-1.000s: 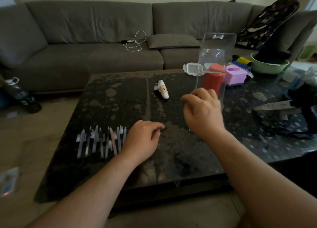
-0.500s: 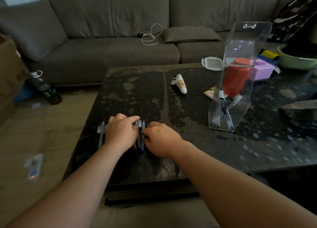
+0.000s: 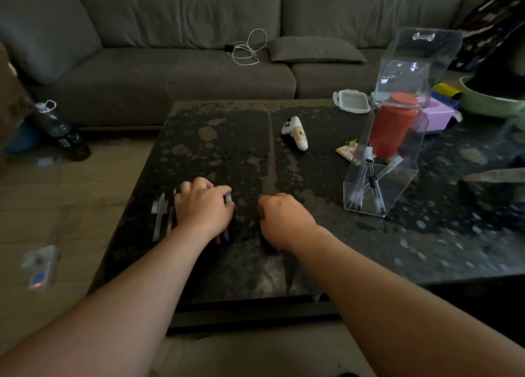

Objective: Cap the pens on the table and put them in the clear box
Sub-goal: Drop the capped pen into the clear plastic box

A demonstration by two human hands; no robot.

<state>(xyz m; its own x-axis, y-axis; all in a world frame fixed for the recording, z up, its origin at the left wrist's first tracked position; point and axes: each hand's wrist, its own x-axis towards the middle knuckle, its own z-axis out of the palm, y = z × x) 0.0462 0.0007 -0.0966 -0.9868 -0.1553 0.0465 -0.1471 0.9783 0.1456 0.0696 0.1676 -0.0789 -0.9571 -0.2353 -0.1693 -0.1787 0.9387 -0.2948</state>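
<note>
Dark speckled table point(image 3: 216, 149) bearing a clear box point(image 3: 397, 138) at right. Left of the box, a small white toy point(image 3: 295, 133); farther left near the front edge, a row of pens point(image 3: 162, 217). Behind the box, a white lidded container point(image 3: 352, 101).

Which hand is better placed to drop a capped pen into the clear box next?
Right hand: it lies nearer the clear box. The left hand rests on the pens.
</note>
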